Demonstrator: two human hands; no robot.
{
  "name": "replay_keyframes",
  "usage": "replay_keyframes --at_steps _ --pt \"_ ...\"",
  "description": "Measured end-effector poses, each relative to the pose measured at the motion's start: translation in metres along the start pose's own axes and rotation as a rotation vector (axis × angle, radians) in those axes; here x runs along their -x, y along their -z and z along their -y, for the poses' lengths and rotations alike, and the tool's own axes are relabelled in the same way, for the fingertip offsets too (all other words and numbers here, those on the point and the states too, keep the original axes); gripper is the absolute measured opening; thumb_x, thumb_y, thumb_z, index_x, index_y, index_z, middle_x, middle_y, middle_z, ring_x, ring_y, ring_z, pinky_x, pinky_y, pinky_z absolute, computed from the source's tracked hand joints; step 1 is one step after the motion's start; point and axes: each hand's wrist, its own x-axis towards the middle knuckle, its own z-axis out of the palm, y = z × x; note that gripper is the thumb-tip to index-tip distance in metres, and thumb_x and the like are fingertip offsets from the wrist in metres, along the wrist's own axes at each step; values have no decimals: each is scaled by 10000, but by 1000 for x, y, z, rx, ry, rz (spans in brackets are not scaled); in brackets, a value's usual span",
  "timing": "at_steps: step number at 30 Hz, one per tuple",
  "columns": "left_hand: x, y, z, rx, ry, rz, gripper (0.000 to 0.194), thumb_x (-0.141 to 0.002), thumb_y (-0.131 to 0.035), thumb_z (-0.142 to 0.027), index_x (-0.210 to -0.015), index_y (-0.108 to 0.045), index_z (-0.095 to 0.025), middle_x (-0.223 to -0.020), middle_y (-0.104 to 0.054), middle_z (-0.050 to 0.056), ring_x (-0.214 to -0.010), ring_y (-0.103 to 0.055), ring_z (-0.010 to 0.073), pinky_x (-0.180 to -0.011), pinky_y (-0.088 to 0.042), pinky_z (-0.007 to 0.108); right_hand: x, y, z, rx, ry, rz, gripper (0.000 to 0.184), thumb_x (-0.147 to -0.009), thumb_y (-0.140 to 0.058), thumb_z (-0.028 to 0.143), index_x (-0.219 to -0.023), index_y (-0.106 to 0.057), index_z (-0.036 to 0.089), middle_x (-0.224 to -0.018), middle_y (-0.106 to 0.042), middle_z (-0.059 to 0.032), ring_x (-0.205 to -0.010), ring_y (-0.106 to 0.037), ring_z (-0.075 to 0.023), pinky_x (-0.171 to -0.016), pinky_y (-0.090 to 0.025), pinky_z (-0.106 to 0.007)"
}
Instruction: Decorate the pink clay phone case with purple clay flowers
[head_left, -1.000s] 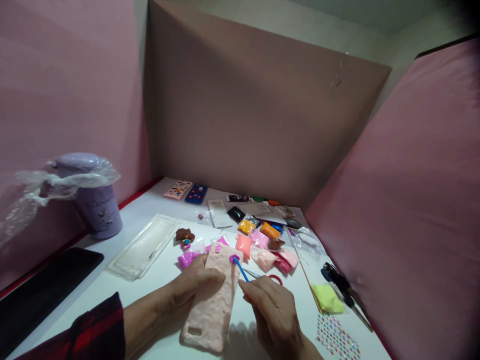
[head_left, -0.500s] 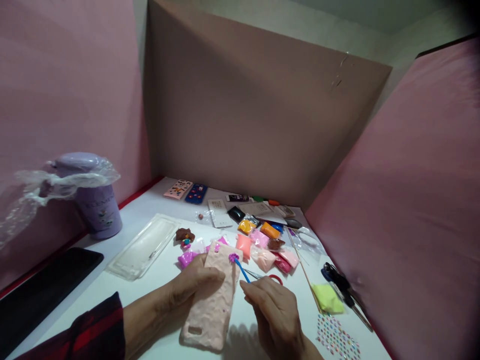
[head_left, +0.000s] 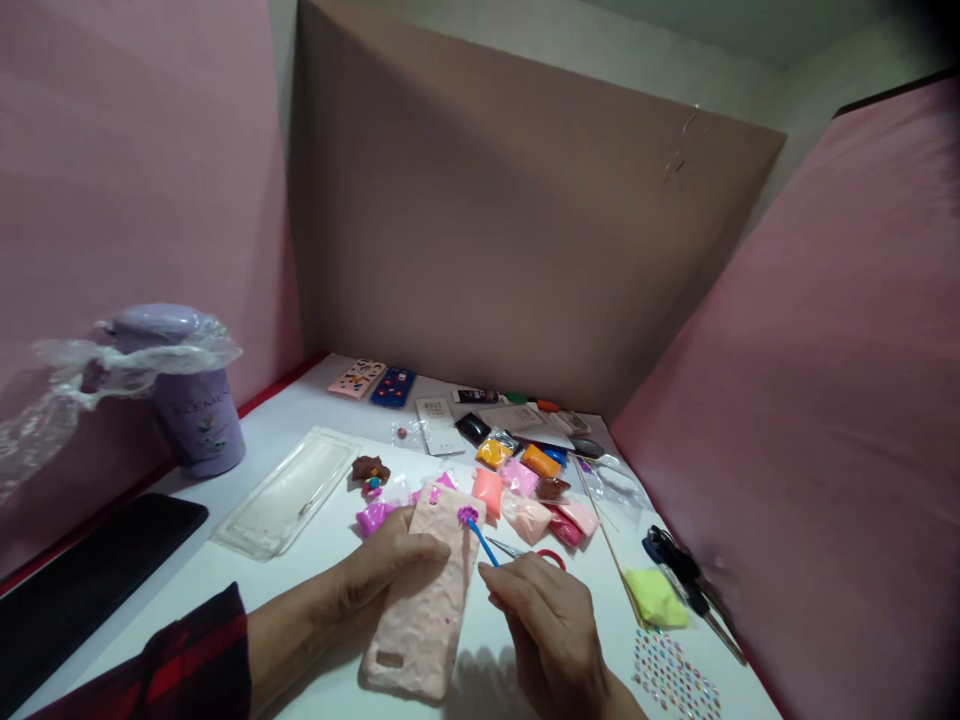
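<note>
At the far left, a lilac tumbler (head_left: pixel 199 435) faces you with the capitals "ELEMEN" readable, any further letters turning out of sight; clear plastic wrap (head_left: pixel 131 370) is twisted around its upper part. To its right lies a clear plastic tray (head_left: pixel 289 495). Your left hand (head_left: pixel 397 562) comes in from the near left, forearm slanting away from a red-and-black sleeve (head_left: pixel 187 660); it grasps the pale pink phone case (head_left: pixel 420 630), thumb across the front, fingers mostly hidden behind. That case is near the middle of the table, far end leaning right. Farther off, a white card (head_left: pixel 439 427) and a dark tube (head_left: pixel 478 397) carry print too small to read. On the case's far right corner sits a purple flower (head_left: pixel 468 515), touched by the tip of a blue stick (head_left: pixel 486 546). Your right hand (head_left: pixel 547 615) pinches that stick, fingers curled and knuckles up, just nearer than the red-handled scissors (head_left: pixel 553 558).
</note>
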Motion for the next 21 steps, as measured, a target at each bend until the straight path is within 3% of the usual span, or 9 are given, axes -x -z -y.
replay_keyframes --at_steps 6,9,12,17,21 --pt "-3 5 3 -6 -9 -11 344 -603 -622 -130 -943 -660 -91 -709 -666 92 -620 -612 209 -594 -474 316 1 6 4 -83 -146 -174 188 -832 -536 82 -970 -645 149 -660 -634 -53 -583 -571 -170 -528 -435 -297" --pt "-3 5 3 -3 -5 25 364 -589 -615 -119 -949 -663 -87 -720 -679 106 -625 -620 218 -622 -486 340 2 7 5 -166 -295 -215 223 -846 -501 69 -1002 -636 153 -664 -621 -41 -602 -586 -166 -543 -460 -296" --pt "-2 4 1 -28 12 29 354 -594 -608 -108 -943 -669 -91 -701 -674 94 -620 -619 205 -615 -480 319 1 8 4 -289 -352 -222 197 -866 -496 94 -976 -643 165 -692 -635 -44 -628 -602 -166 -538 -476 -284" --pt "-1 2 -1 -33 46 29 350 -582 -616 -108 -928 -671 -94 -700 -661 82 -594 -599 178 -563 -461 277 -2 8 5 -406 -486 -264 149 -878 -524 184 -861 -672 181 -668 -650 -38 -555 -569 -148 -402 -386 -230" --pt "-2 4 2 -4 65 29 403 -578 -606 -102 -978 -657 -112 -710 -666 79 -609 -613 199 -570 -472 300 -2 7 8 -393 -576 -295 153 -880 -535 226 -857 -684 197 -627 -632 -21 -518 -536 -135 -398 -368 -221"
